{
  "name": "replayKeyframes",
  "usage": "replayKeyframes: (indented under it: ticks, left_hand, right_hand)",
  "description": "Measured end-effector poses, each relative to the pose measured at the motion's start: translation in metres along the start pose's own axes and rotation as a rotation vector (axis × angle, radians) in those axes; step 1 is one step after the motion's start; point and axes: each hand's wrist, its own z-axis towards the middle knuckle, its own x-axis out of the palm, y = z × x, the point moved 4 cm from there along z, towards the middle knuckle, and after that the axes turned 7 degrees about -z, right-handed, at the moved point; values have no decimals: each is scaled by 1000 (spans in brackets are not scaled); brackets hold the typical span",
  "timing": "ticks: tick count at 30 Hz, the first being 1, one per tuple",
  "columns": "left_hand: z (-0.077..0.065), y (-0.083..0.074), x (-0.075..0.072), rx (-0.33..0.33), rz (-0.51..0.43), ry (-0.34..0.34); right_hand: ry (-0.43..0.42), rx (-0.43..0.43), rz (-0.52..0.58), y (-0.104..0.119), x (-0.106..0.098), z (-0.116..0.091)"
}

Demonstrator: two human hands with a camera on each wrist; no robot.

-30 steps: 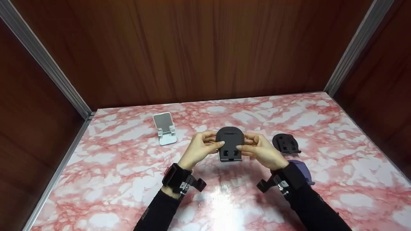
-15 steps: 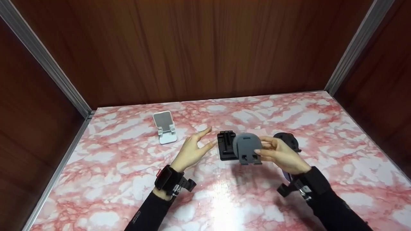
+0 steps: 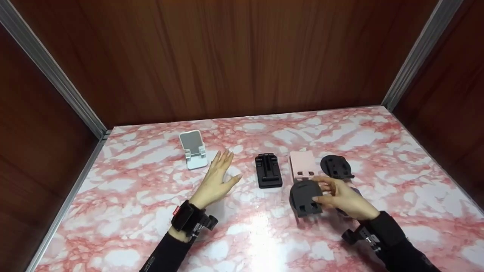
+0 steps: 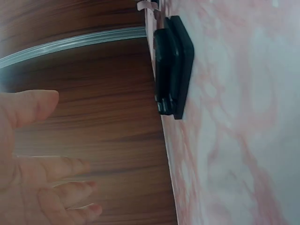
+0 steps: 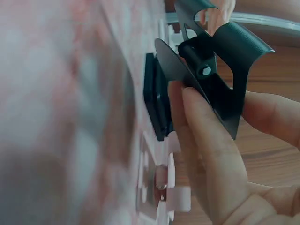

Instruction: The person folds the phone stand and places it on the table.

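My right hand (image 3: 342, 200) pinches a dark grey phone stand (image 3: 304, 194) by its right edge, thumb on the front and fingers behind. Its rounded plate, two cut-outs and lower lip face the head camera; the right wrist view shows its hinge and curved hooks from the side. Holding nothing, my left hand (image 3: 212, 184) is spread with fingers extended, left of a folded black phone stand (image 3: 269, 172). A pink phone stand (image 3: 302, 163) lies just beyond the grey one, which overlaps its lower end in the head view.
To the right lies a black round-backed phone stand (image 3: 335, 167). A purple stand (image 3: 356, 191) is mostly hidden by my right hand. The white phone stand (image 3: 194, 149) is unfolded at the back left. Wooden panels (image 3: 242, 60) enclose the marbled table (image 3: 132, 211).
My left hand has let go of the grey phone stand and drawn back left. My right hand has carried it right and nearer, uncovering the folded black stand and the pink one.
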Motion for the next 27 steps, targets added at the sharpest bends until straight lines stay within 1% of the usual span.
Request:
replayKeyframes:
  ticks: [5, 7, 10, 12, 18, 20, 22, 27]
  left_hand:
    - [-6, 5, 0, -19, 21, 11]
    - [-7, 7, -1, -30, 24, 11]
    - [-8, 8, -1, -39, 19, 9]
    - [-8, 8, -1, -38, 14, 11]
    - [-8, 9, 0, -28, 13, 22]
    - [-8, 9, 1, -28, 20, 26]
    - [-9, 10, 1, -36, 26, 32]
    - [-8, 10, 3, -33, 22, 39]
  right_hand:
    - [-18, 16, -82, -7, -2, -6]
    - [-33, 40, -93, -8, -3, -6]
    - [-65, 48, -155, -7, -4, -7]
    - [-100, 36, -240, -5, -5, -7]
    - [-247, -14, -595, 1, -5, -6]
    - [-280, -11, -685, 2, -4, -4]
    - [-292, -7, -743, 4, -1, -2]
    - [-313, -14, -823, 7, 4, 2]
